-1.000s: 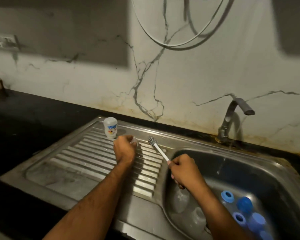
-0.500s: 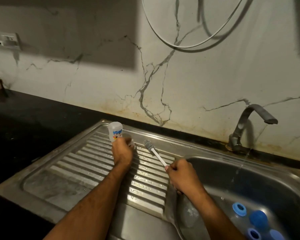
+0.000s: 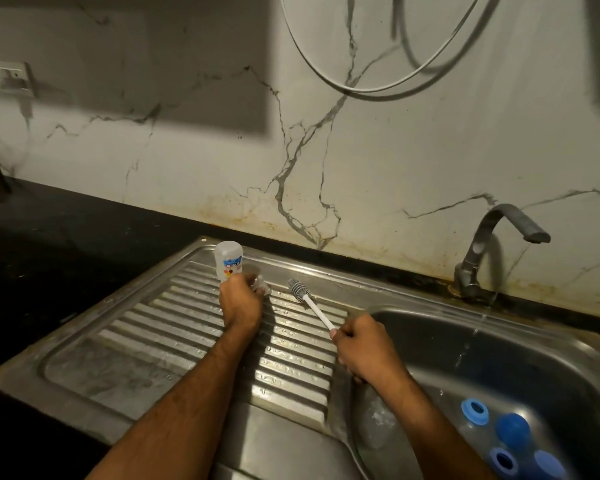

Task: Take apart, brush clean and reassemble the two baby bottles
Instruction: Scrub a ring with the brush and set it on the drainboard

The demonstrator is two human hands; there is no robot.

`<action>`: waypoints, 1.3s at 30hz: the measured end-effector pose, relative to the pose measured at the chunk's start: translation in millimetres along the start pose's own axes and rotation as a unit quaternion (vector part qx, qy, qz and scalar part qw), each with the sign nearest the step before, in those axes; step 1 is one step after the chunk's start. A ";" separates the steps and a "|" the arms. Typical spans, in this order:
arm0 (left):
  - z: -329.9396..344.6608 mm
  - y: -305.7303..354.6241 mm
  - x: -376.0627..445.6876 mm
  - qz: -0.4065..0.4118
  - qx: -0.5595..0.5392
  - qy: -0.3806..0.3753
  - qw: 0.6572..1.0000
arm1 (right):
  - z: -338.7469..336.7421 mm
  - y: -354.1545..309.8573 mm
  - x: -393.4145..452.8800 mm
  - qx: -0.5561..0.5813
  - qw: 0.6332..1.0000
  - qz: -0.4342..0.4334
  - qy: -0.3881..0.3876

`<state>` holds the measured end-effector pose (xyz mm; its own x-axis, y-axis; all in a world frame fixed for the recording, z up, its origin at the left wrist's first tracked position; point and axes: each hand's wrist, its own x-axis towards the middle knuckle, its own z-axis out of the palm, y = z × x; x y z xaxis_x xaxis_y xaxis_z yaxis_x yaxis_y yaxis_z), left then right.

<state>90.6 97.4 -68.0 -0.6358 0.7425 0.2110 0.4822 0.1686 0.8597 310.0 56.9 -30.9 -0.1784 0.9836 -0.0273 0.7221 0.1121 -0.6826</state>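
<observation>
**Wet bottle parts around the sink**

The steel sink [image 3: 326, 403] is the landmark. On its drainboard, far-left corner, a bottle body [image 3: 228, 259] stands inverted: light, rigid, likely slick, best gripped round the barrel. In the basin at near right lie blue rings and caps [image 3: 475, 411], small and stiff. Over the ribs, the right hand [image 3: 364, 348] clenches the brush [image 3: 310, 303] by its white handle, bristles nearest the bottle. Beside the bottle, the left hand [image 3: 241, 303] pinches a clear soft piece [image 3: 261, 285], probably a nipple: floppy and slippery, so hold it by the base flange.
</observation>
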 end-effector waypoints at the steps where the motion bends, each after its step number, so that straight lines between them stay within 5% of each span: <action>1: -1.5 0.7 -1.0 -0.004 0.003 0.002 1.000 | -2.3 1.4 -0.9 0.005 1.000 0.001 0.000; 19: 9.0 43.5 -78.0 0.053 -0.027 -0.057 0.997 | -74.7 65.3 -49.2 -0.038 0.997 0.057 0.039; 26: 71.8 82.0 -140.0 0.032 -0.097 -0.110 0.989 | -128.7 115.9 -84.3 -0.043 0.989 0.113 0.085; 39: 205.3 122.4 -205.4 0.119 0.023 -0.235 0.964 | -191.7 197.3 -110.9 -0.136 0.966 0.178 0.131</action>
<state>403.9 98.6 -101.6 -0.1651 0.9738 0.1563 0.6139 -0.0226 0.7891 600.4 -3.0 -22.6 0.2623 0.9649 -0.0145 0.8622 -0.2411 -0.4455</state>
